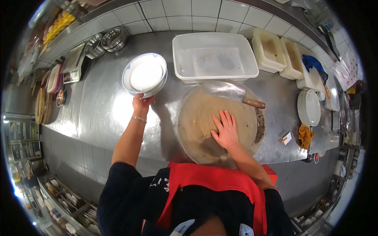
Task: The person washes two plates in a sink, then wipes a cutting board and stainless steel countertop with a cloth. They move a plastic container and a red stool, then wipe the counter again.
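My left hand (141,103) grips the near side of a white bowl (157,89) with a blue patterned rim. Inside that bowl is a plain white round surface (146,75), too bright to tell whether it is a second bowl or contents. My right hand (226,129) rests palm down, fingers spread, on a thick round wooden chopping block (198,118). Beyond its fingertips a Chinese cleaver (227,91) with a wooden handle lies across the block's far part, handle to the right.
Behind the block stands a translucent plastic tub (215,56). Farther right are pale plastic containers (268,50), a stack of white plates (308,107) and an orange cloth (306,136). Nested metal bowls (113,39) stand at back left on the steel counter (100,88).
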Demonstrator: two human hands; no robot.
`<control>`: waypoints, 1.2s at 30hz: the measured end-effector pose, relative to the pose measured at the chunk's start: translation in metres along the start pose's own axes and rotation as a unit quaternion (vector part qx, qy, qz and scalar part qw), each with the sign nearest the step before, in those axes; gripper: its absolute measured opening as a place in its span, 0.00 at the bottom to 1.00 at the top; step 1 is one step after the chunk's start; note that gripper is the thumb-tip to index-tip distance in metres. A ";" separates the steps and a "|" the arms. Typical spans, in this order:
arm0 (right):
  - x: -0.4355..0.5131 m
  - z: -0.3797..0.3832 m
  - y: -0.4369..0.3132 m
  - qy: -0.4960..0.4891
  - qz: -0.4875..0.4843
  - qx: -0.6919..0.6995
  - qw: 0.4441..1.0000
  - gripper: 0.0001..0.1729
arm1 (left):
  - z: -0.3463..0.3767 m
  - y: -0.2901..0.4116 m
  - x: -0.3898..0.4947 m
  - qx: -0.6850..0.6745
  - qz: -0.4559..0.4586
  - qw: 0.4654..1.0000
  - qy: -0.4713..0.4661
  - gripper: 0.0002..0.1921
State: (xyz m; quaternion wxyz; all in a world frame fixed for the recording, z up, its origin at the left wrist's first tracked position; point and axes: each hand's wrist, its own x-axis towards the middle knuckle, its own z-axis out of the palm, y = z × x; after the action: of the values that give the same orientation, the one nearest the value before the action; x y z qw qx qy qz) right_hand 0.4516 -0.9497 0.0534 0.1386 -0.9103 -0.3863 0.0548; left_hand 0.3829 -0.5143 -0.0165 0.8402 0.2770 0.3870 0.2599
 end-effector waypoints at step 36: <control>0.009 -0.008 0.009 0.014 0.014 0.050 0.999 0.37 | 0.184 -0.081 0.064 0.290 -0.056 0.908 -0.296 0.32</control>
State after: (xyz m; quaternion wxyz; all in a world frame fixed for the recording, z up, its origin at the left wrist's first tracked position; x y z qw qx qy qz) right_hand 0.4657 -0.9513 0.0587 0.1886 -0.9082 -0.3682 0.0634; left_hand 0.5834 -0.5790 -0.0020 0.8118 0.5508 0.1939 -0.0049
